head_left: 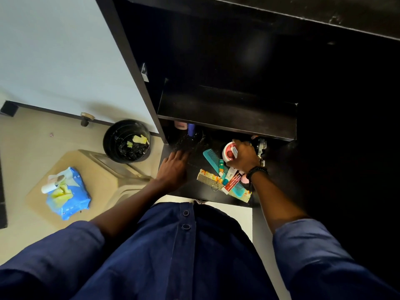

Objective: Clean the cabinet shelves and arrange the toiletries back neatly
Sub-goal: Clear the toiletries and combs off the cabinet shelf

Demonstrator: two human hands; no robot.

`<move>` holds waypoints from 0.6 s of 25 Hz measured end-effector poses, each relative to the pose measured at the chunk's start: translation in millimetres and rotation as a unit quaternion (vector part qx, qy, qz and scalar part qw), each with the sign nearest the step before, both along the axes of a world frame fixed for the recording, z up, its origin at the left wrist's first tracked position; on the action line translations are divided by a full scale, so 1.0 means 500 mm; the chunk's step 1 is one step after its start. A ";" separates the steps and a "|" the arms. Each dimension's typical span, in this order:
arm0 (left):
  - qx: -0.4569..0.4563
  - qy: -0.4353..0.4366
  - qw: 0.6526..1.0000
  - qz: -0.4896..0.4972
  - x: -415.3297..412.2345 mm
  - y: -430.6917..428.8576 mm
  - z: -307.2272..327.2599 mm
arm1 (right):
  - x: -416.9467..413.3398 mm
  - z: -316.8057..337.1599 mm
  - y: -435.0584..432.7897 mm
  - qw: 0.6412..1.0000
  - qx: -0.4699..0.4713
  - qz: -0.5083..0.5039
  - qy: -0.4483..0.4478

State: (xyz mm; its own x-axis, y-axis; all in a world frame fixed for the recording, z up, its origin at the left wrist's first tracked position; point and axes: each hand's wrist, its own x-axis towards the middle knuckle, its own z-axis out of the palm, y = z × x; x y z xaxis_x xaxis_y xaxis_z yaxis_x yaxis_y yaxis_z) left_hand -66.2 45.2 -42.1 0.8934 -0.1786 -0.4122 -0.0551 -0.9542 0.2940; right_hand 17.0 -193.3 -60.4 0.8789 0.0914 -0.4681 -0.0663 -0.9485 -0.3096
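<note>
Single head view, looking steeply down — close over cabinet shelf [227, 113]

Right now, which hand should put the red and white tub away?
The right hand: it is already wrapped around the red and white tub. The left hand lies flat on the dark shelf, farther away.

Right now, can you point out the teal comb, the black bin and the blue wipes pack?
teal comb [211, 157]: head view, on the toothed middle of the comb.
black bin [112, 135]: head view, on the left inner wall.
blue wipes pack [74, 202]: head view, on the blue wrapper's lower right part.
</note>
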 end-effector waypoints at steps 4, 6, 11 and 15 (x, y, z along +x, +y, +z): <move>-0.012 0.013 0.999 0.035 -0.010 0.014 -0.006 | 0.010 0.018 0.060 0.998 0.034 0.029 -0.045; -0.017 0.017 0.999 0.043 -0.011 0.028 -0.009 | 0.009 0.029 0.113 0.996 0.066 0.040 -0.042; -0.021 0.015 0.998 0.056 -0.014 0.074 -0.008 | -0.008 0.011 0.255 0.993 0.099 0.061 -0.020; -0.018 0.010 0.999 0.038 -0.023 0.117 -0.005 | -0.006 -0.018 0.327 0.995 0.064 0.073 -0.004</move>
State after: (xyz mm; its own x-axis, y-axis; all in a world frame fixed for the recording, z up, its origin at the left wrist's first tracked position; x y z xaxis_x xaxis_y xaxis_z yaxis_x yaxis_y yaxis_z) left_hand -77.8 103.6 -44.8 0.8963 -0.1256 -0.4253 0.0240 -0.9439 0.3293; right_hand 13.9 -29.6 -69.4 0.8555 0.2763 -0.4378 0.0718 -0.9008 -0.4283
